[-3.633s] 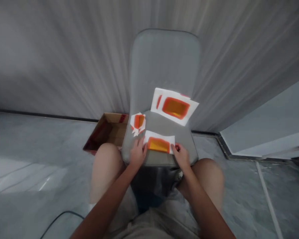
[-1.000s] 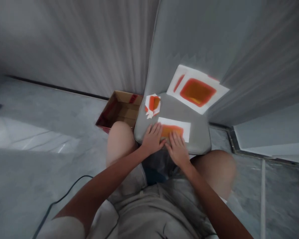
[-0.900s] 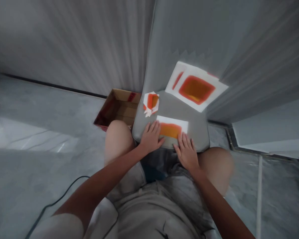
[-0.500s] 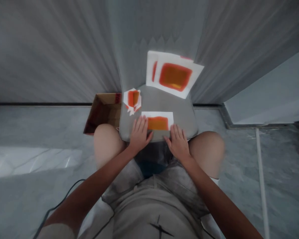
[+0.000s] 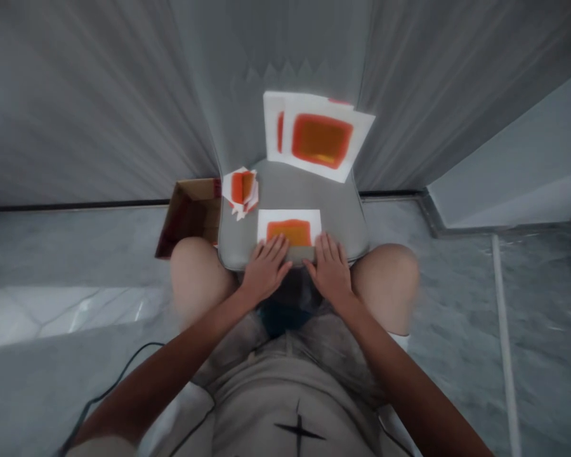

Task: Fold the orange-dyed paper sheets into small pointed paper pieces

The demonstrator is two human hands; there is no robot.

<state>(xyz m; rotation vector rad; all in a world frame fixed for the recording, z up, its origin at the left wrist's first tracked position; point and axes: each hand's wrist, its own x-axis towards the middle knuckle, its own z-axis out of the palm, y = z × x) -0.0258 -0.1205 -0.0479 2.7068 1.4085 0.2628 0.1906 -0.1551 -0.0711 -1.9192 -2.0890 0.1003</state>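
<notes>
A white paper with an orange patch (image 5: 288, 230) lies on the grey seat of a chair (image 5: 304, 192), close to its front edge. My left hand (image 5: 266, 268) rests flat on the paper's lower left part, its fingertips over the orange. At the lower right corner, my right hand (image 5: 332, 266) lies with fingers stretched out, touching the paper's edge. Both thumbs point inward, apart from each other. Neither hand grips anything. The paper's lower corners are partly hidden under the fingers.
White sheets with a larger orange square (image 5: 321, 139) lean against the chair back. A cut or folded white and orange paper piece (image 5: 242, 192) sits at the seat's left. An open cardboard box (image 5: 190, 212) stands on the floor to the left, and a dark cable (image 5: 124, 374) runs by my left arm.
My left hand has slid right and toward me, from the paper's left edge onto its lower part. My right hand has shifted little against the paper. The whole view has moved slightly.
</notes>
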